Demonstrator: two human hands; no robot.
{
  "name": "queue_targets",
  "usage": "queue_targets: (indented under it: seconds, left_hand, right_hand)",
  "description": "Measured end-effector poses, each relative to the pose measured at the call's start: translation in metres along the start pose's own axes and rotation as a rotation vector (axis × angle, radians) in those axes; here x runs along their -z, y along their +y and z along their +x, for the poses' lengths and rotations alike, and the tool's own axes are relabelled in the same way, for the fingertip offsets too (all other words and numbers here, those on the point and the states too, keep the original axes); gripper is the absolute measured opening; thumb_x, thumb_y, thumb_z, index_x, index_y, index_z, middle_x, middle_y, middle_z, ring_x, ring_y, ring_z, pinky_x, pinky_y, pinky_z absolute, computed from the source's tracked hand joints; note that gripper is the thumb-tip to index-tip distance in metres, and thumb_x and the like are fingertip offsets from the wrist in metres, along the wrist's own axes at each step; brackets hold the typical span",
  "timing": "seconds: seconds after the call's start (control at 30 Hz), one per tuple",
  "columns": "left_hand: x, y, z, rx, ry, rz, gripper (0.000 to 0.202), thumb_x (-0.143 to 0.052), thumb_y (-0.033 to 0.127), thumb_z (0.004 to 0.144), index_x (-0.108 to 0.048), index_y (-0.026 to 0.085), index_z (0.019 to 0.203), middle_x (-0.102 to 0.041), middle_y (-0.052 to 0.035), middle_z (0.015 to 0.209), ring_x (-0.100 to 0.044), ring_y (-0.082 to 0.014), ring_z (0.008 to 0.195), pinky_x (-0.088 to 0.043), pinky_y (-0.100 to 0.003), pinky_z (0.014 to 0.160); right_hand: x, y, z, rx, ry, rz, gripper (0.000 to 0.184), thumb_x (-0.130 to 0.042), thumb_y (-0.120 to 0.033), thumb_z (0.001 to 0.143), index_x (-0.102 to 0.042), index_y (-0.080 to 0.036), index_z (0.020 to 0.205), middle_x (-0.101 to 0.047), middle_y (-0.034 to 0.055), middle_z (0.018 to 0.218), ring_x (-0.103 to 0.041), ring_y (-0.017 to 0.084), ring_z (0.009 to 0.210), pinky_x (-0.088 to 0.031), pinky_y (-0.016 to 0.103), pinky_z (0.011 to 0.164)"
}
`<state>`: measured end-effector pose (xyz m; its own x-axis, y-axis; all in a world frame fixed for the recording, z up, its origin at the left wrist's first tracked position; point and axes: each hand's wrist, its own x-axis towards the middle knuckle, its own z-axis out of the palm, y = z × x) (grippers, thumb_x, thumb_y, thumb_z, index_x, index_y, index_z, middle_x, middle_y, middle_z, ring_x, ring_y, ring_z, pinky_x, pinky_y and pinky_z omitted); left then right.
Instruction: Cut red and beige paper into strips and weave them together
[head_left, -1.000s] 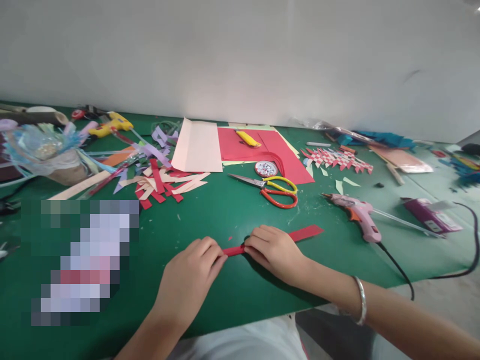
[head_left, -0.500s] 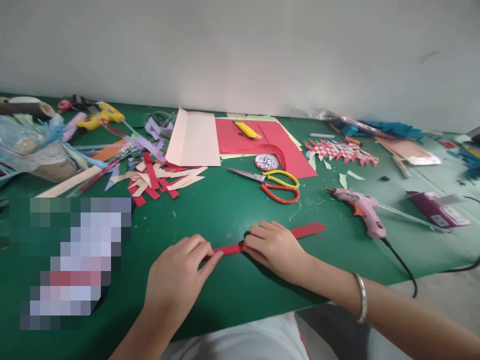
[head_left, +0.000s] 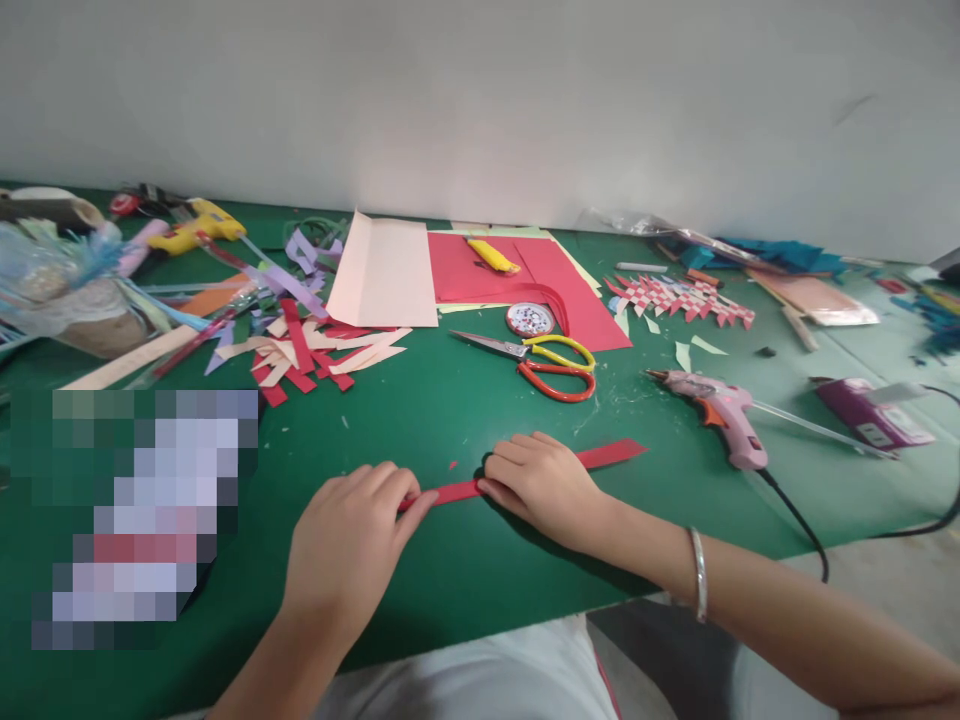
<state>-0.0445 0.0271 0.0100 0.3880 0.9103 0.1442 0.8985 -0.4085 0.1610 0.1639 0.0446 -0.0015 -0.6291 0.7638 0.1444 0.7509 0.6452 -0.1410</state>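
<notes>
A red paper strip [head_left: 456, 492] lies low over the green table, stretched between my two hands. My left hand [head_left: 352, 530] pinches its left end between thumb and fingers. Farther along, my right hand [head_left: 541, 488] has its fingers closed on the strip, and the wider flat end sticks out to the right beyond it. The part under my right fingers is hidden. Above the hands lie scissors [head_left: 559, 366] with one yellow and one red handle, blades slightly apart and pointing left.
Red and cream paper strips [head_left: 300, 350] are piled at left. Red sheets [head_left: 585, 300] carry a yellow cutter [head_left: 493, 256]; a round pin case [head_left: 529, 319] sits nearby. At right lie a pink glue gun [head_left: 720, 410] with its cable, a purple box [head_left: 870, 412] and a checkered woven piece [head_left: 682, 298].
My left hand has slid slightly left along the strip, so a little more red shows between the hands. The whole view has shifted slightly.
</notes>
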Motion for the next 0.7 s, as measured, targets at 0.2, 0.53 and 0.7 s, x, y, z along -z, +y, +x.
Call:
queue_targets:
  seconds: [0.2,0.53,0.7]
  left_hand:
    - [-0.001,-0.006,-0.004,0.002,0.038,0.012,0.031,-0.042,0.035,0.087,-0.055,0.019,0.063,-0.053,0.0018,0.058,-0.046,-0.0137,0.054,-0.028,-0.028,0.058]
    - [0.001,-0.027,-0.028,0.038,0.138,0.062,0.03,-0.038,0.035,0.088,-0.054,0.018,0.068,-0.056,-0.0011,0.065,-0.05,-0.0158,0.058,-0.032,-0.028,0.056]
    - [-0.001,-0.018,-0.027,0.107,0.195,-0.037,0.029,-0.037,0.033,0.089,-0.056,0.018,0.073,-0.058,-0.001,0.074,-0.055,-0.0109,0.061,-0.036,-0.021,0.05]
  right_hand:
    - [0.004,-0.001,0.005,-0.019,-0.081,0.014,0.024,-0.043,-0.029,0.089,-0.054,-0.017,0.071,-0.058,-0.0004,0.069,-0.044,0.011,0.063,-0.019,0.027,0.056]
    - [0.0,0.001,0.002,0.042,-0.014,-0.05,0.026,-0.042,-0.03,0.09,-0.053,-0.018,0.071,-0.056,-0.0006,0.068,-0.043,0.011,0.061,-0.019,0.028,0.055]
    - [0.003,0.005,0.003,0.114,0.097,-0.173,0.023,-0.044,-0.025,0.089,-0.053,-0.017,0.069,-0.053,-0.0001,0.065,-0.042,0.013,0.062,-0.023,0.029,0.059]
